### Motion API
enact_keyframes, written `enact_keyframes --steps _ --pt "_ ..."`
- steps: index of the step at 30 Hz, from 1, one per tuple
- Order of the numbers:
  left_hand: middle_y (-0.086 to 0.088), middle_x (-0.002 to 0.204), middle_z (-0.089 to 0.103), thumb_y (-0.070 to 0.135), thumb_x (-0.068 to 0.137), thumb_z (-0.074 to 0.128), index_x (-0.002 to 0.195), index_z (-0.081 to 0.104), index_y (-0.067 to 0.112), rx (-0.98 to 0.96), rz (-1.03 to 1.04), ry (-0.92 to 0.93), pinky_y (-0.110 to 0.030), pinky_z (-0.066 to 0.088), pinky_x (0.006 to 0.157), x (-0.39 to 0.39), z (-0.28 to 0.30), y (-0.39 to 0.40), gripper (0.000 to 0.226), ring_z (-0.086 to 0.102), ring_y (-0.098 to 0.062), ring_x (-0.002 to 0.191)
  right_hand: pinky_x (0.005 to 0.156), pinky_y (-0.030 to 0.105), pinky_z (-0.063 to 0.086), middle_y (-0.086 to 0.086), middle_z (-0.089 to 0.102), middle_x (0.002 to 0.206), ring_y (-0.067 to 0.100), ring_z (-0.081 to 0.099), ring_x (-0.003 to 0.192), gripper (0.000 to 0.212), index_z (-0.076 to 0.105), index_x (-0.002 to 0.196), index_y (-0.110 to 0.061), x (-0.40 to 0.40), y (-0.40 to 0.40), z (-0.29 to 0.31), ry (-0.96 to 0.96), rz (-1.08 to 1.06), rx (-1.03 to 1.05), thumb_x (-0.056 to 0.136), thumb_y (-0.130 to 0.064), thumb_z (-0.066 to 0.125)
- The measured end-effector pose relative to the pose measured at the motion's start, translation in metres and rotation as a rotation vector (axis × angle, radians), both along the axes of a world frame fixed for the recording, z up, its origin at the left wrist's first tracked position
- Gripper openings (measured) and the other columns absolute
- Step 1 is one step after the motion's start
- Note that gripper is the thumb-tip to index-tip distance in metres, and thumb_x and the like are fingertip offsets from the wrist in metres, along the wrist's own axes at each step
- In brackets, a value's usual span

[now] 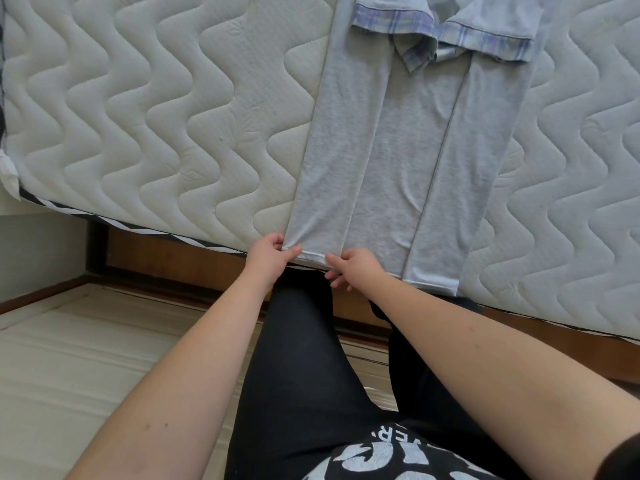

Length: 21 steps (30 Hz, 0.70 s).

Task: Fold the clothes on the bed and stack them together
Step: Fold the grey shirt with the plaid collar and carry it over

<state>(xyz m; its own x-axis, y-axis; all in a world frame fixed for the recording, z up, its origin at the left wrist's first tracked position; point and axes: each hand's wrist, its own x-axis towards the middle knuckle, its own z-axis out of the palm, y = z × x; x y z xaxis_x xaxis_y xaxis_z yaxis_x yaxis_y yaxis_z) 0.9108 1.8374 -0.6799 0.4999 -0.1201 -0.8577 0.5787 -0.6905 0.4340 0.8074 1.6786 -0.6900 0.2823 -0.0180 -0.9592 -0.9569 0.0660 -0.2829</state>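
Observation:
A light grey shirt [408, 150] lies flat on the white quilted mattress [166, 109], its two sides folded inward into a long strip. Its sleeves with plaid cuffs [485, 41] lie across the top. The hem hangs at the mattress's near edge. My left hand [272, 258] pinches the hem's left corner. My right hand [351, 268] grips the hem a little to the right, fingers curled under the edge.
The mattress sits on a brown wooden bed frame [173, 251]. Pale wood floor [86, 358] spreads to the left below. My legs in black trousers [311, 358] stand against the bed edge.

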Motion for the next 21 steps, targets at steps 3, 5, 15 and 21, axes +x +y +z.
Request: enact_keyframes --steps 3,5,15,21 --pt "-0.003 0.102 0.070 0.018 0.084 0.077 0.108 0.065 0.013 0.108 -0.059 -0.015 -0.033 0.050 0.088 -0.001 0.003 -0.003 0.028 0.065 -0.018 0.094 0.042 0.021 0.040 -0.003 0.071 0.070 0.007 0.064 0.050 0.039 0.062 0.108 -0.008 0.001 -0.003 0.002 0.043 0.109 -0.080 0.098 -0.045 0.054" --pt "-0.003 0.102 0.069 0.019 0.084 0.077 0.108 0.064 0.013 0.181 -0.109 -0.039 -0.036 0.050 0.088 -0.002 0.005 -0.007 0.028 0.064 -0.021 0.095 0.050 0.025 0.045 -0.002 0.070 0.067 0.009 0.064 0.052 0.044 0.068 0.093 -0.008 0.002 -0.007 0.004 0.088 0.198 -0.084 0.098 -0.048 0.051" --pt "-0.004 0.105 0.064 0.033 0.093 0.062 0.119 0.059 0.013 0.121 -0.378 -0.436 -0.030 0.045 0.079 0.050 0.010 -0.052 0.032 0.060 -0.020 0.092 0.086 0.038 0.054 0.004 0.072 0.095 0.024 0.068 0.090 0.026 0.066 0.098 -0.016 0.041 -0.071 0.013 -0.153 0.056 -0.469 0.095 -0.040 0.058" --pt "-0.004 0.103 0.069 0.042 0.085 0.073 0.110 0.063 0.010 0.070 -0.212 -0.419 -0.031 0.049 0.082 0.106 -0.004 -0.125 0.042 0.065 -0.023 0.095 0.079 0.032 0.053 0.003 0.073 0.093 0.021 0.069 0.088 0.017 0.067 0.098 -0.017 0.092 -0.091 0.008 -0.244 -0.109 -0.498 0.094 -0.032 0.061"
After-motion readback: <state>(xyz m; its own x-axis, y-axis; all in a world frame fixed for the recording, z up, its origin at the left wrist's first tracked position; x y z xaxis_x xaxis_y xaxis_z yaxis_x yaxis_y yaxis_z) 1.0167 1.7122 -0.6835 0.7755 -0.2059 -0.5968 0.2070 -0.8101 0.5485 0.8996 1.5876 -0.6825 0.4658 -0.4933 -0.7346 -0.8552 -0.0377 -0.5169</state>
